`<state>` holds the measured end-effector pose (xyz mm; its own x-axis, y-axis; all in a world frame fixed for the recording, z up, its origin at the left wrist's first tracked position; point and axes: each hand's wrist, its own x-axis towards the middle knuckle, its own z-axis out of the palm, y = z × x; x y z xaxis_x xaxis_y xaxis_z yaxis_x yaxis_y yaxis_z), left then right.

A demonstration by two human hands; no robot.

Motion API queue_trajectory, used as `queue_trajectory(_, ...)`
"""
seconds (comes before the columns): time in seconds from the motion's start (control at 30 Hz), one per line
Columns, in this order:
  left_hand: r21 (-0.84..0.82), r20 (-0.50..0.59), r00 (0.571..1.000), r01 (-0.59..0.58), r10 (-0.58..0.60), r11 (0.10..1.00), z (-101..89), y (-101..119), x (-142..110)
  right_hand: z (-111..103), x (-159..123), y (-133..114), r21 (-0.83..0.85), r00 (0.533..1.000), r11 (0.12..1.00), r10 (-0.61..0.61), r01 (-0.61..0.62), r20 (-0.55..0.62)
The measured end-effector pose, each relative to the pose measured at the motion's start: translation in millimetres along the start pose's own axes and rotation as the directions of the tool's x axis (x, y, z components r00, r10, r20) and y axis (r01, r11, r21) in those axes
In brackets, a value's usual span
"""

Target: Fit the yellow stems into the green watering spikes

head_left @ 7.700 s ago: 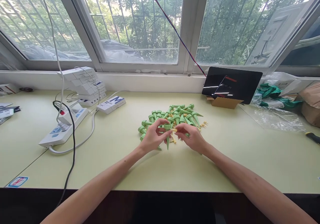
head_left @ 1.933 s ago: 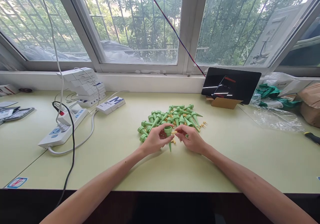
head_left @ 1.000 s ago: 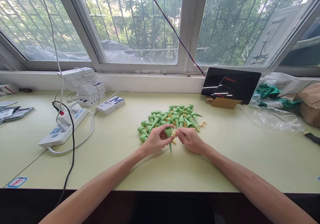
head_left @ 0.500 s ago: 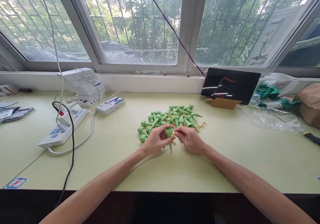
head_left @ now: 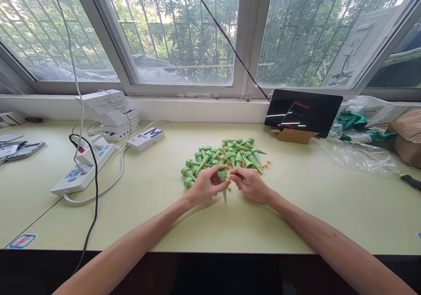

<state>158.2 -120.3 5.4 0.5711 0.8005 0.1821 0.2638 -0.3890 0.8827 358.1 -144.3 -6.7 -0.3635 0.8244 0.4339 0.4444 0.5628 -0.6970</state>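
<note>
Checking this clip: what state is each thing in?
left hand: gripping spike
spike: tip down
right hand: pinching yellow piece
yellow piece: at spike's side, seating unclear
spike pile: jumbled
tablet: propped up, digits showing
power strip: plugs in
boxes: stacked, one apart
plastic: crumpled

Your left arm (head_left: 138, 240) points to two o'clock, left grip (head_left: 206, 184) curled; your right arm (head_left: 315, 231) points to ten, right grip (head_left: 250, 184) pinched.

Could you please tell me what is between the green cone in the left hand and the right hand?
A small yellow piece, seen in the head view. It sits between the green cone and the right hand.
</note>
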Motion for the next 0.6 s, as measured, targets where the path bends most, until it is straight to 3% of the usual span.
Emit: queue_trajectory(0.6, 0.031, -0.006, 1.000, -0.014, 0.014, 0.999, 0.7, 1.6, 0.8, 0.1, 0.3, -0.2, 0.012, 1.000, 1.000, 0.019, -0.019, 0.009)
